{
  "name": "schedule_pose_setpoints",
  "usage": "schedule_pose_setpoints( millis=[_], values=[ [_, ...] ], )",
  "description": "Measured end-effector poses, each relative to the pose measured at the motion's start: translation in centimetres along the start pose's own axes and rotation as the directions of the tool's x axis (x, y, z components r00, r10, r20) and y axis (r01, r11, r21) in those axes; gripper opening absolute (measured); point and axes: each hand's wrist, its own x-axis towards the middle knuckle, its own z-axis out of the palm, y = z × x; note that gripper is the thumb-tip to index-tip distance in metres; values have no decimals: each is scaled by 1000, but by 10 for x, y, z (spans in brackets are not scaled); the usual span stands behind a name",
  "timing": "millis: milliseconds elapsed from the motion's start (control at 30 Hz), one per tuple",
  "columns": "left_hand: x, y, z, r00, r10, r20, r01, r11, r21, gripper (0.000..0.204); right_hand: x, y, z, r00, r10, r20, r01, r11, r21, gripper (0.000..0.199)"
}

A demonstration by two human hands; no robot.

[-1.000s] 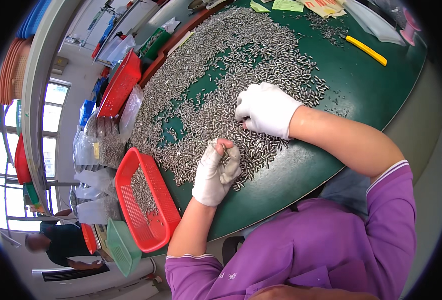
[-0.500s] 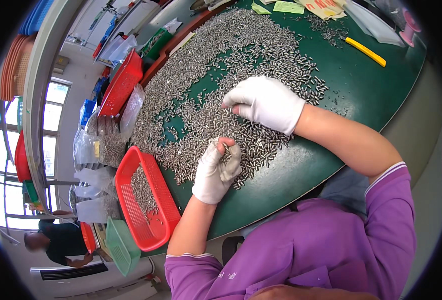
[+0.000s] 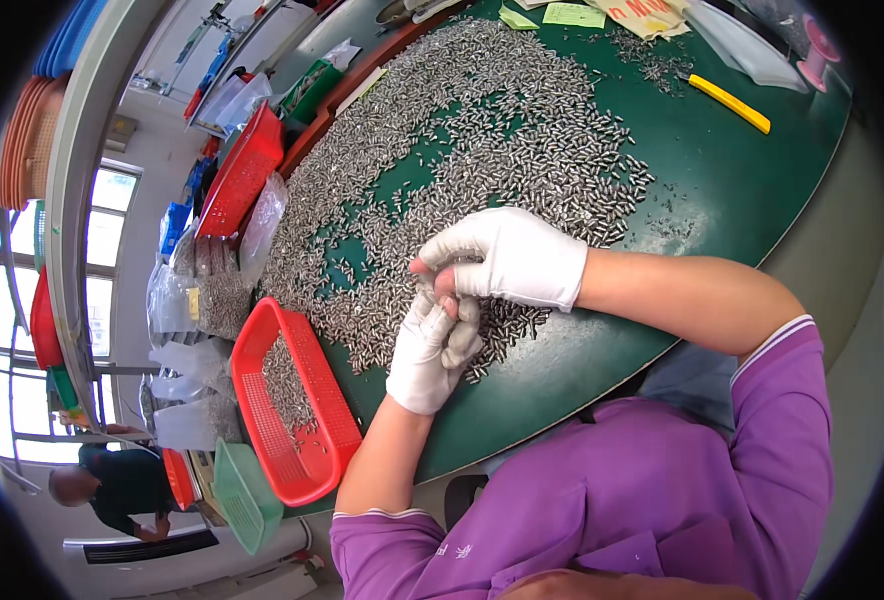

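Both hands wear white gloves with bare fingertips and meet over a wide spread of small silver metal pins. My left hand is curled palm up, thumb against its bent fingers; whatever they hold is too small to make out. Directly above it, my right hand has its thumb and forefinger drawn together beside the left fingertips. Anything between those fingers is hidden. Left of my left hand stands a red plastic basket with a heap of the same pins in it.
The pins lie on a green table. A yellow cutter knife and a pink spool lie at the far right. A green basket, clear bags and another red basket are at left. A person stands beyond.
My right hand has moved down and left from over the pins to my left hand. My left hand has stayed nearly in place.
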Motion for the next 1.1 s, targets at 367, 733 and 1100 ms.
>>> schedule_pose_setpoints(
  millis=[367,733,1100],
  values=[
    [-1,2,3,1000,-7,6,7,999,-36,28,3,-11,-15,972,-158,172,218,877,-428,16],
    [-2,2,5,997,-4,-74,4,1000,-4,19,3,-10,-30,991,56,118,87,393,-915,28],
    [-2,1,5,997,7,-77,-10,999,-51,21,5,-2,-27,993,-97,69,99,359,-928,13]
  ],
)
